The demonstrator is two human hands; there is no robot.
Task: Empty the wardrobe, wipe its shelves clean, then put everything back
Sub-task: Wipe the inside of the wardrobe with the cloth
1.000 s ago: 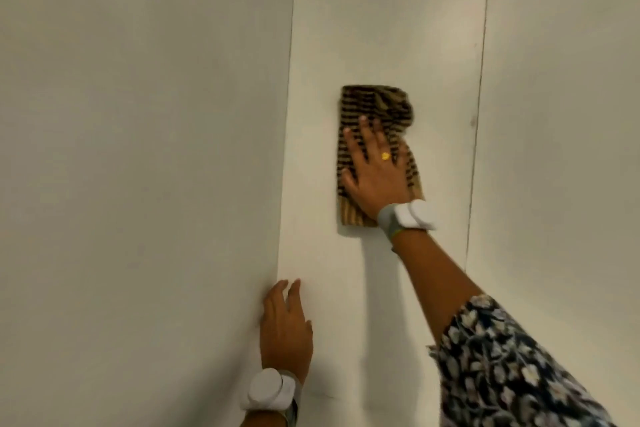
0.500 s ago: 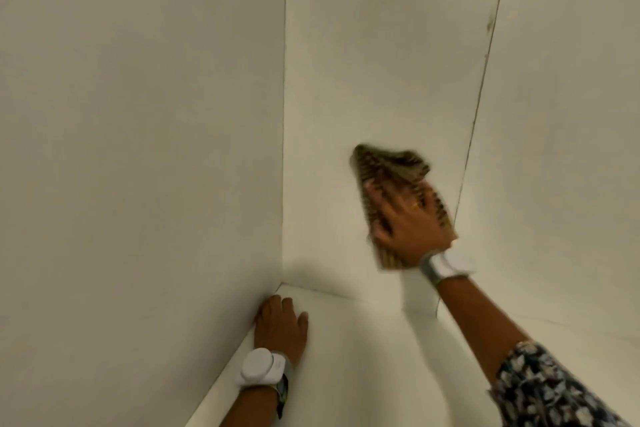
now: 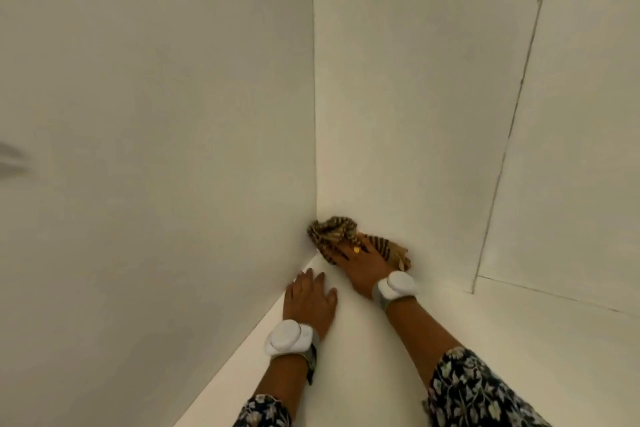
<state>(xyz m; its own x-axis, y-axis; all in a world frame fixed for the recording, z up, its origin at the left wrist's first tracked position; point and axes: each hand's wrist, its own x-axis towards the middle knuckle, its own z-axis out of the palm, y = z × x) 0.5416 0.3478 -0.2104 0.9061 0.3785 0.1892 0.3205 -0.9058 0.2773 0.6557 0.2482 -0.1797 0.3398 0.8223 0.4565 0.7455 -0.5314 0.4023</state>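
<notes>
View from the head, looking down into a white wardrobe compartment. The right hand point(image 3: 360, 265) lies with fingers spread and fairly straight on a brown striped cloth point(image 3: 332, 230), pressing it down rather than closing round it. The cloth sits bunched in the far corner, where the shelf point(image 3: 485, 340), the back panel point(image 3: 415, 114) and the left side wall point(image 3: 156, 149) meet. It is probably pushed there to clear dust from the joint. The left hand point(image 3: 308, 302) rests flat and relaxed on the shelf, just beside the side wall and holding nothing. It seems to be bracing the person as they lean in. Both wrists carry white bands, and a floral sleeve point(image 3: 478, 392) shows at the lower right.

A second ago the cloth lay flat under the same hand, high on the back panel. Half a second ago it was lower. Now it has reached the bottom corner and crumpled. The left hand has stayed on the shelf by the wall, and the view has tipped downward.
</notes>
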